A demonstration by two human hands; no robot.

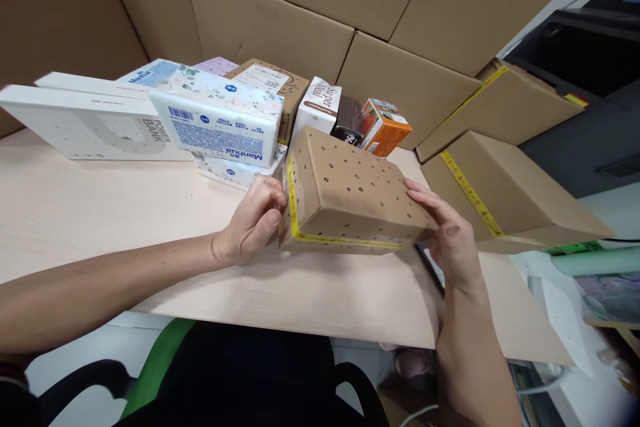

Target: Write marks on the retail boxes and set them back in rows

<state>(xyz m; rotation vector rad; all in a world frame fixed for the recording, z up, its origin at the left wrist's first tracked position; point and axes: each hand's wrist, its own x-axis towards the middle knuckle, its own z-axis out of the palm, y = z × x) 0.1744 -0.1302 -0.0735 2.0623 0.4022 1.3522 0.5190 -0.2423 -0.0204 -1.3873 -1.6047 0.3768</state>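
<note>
A brown cardboard box [360, 187], dotted with small dark marks and sealed with yellow tape [345, 240], sits tilted between my two hands above the table. My left hand [257, 220] presses curled fingers against its left end, close to the tape; whether it pinches the tape itself is hidden. Around the right end my right hand [445, 227] is wrapped, fingers on the top face and thumb side lower down. Just beyond my left hand lie stacked tissue packs [215, 113]. Behind the box stand a white carton [316, 107], a dark box [349, 121] and an orange box [385, 127].
White power bank boxes [100, 123] stand at the left of the light wooden table [100, 213]. A labelled cardboard box [295, 97] sits behind the tissues. Large cartons [270, 20] wall off the back. Another taped carton [520, 187] is at right. A chair armrest [90, 380] shows below.
</note>
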